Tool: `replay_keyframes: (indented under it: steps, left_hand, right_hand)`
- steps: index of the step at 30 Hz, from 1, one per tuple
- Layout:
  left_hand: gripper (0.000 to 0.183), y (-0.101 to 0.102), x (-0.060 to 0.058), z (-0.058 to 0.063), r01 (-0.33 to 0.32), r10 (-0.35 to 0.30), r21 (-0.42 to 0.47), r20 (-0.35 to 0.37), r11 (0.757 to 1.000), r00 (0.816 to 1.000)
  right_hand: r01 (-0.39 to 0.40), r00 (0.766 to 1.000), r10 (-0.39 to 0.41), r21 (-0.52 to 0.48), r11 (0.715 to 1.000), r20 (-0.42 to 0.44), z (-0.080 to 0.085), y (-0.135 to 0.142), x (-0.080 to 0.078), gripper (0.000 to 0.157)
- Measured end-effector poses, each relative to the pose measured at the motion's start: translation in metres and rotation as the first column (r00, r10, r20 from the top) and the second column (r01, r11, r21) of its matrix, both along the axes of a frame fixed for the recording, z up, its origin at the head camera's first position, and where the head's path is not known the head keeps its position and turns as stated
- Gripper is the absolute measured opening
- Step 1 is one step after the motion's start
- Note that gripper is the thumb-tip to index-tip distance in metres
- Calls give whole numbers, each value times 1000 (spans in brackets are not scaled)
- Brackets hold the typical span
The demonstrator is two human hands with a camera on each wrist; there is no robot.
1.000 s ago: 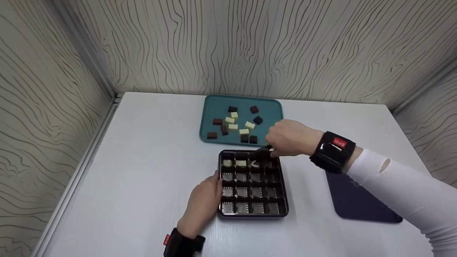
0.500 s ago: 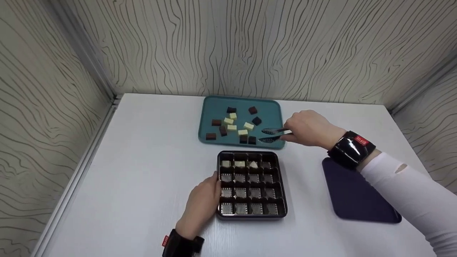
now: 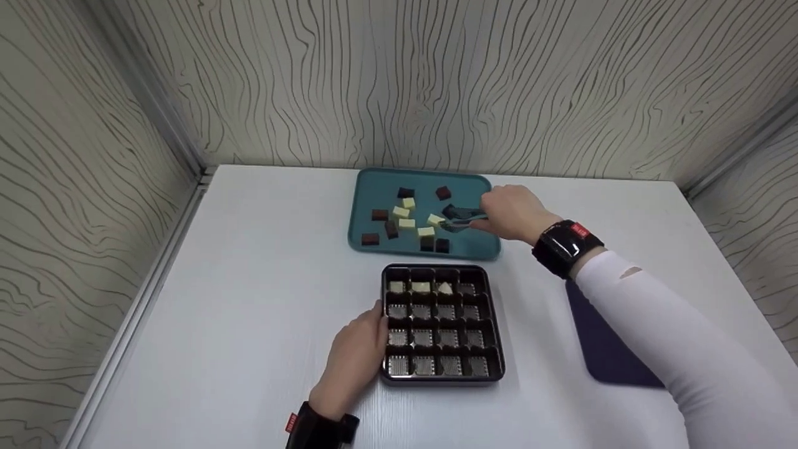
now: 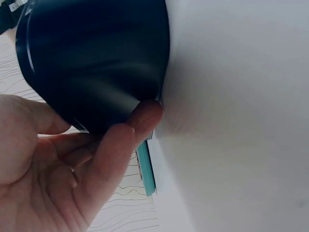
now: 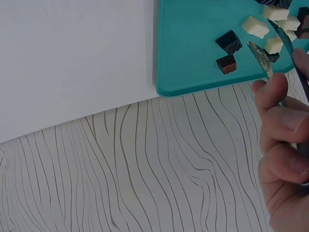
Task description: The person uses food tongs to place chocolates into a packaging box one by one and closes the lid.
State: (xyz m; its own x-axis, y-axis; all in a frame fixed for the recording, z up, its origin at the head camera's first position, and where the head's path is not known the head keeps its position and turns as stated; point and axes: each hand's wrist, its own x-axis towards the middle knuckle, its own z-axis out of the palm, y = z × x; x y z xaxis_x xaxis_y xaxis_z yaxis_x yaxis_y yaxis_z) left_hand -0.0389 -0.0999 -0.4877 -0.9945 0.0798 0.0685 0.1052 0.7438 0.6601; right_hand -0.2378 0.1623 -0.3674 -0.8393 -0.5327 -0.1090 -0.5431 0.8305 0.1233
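Observation:
In the head view, my right hand point(image 3: 512, 211) grips small dark tongs point(image 3: 462, 218), their two arms apart over the teal tray point(image 3: 368, 181). A tong tip lies next to a white chocolate piece point(image 3: 434, 220); a dark piece behind the tongs is partly covered. In the right wrist view, my fingers curl round the tongs point(image 5: 260, 57). My left hand point(image 3: 353, 349) holds the left side of a dark compartment box point(image 3: 500, 349). In the left wrist view, fingertips press the box's side wall point(image 4: 96, 58) near the table. White pieces sit in three back-row compartments.
Several brown, dark and white chocolate pieces point(image 3: 379, 215) lie scattered on the teal tray. A dark purple flat lid or tray point(image 3: 605, 349) lies on the white table point(image 3: 262, 299) at right, partly under my right forearm. A patterned wall point(image 3: 399, 87) stands behind the table.
My right hand has drawn the tongs out of the box and swung over the tray, then moved left to the white piece. A white piece stays in the third back compartment. My left hand stays put.

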Motion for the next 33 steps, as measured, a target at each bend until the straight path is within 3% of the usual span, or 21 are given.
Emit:
replay_keyframes:
  steps: [7,19,28,33]
  left_hand:
    - [42,1,-1,0,1,-1,2,-1,1000,1000]
    - [42,0,0,1,2,-2,14,-1,1000,1000]
    - [42,0,0,0,4,-4,-4,-19,1000,1000]
    - [41,0,0,0,-2,2,-1,-12,1000,1000]
  right_hand:
    - [70,996,-69,-16,997,52,-12,-10,-12,55]
    - [80,994,-77,-43,996,82,-24,-18,-23,59]
    - [85,990,-82,-19,996,113,-21,-19,-23,48]
    - [87,986,-84,-18,996,141,-17,-19,-24,56]
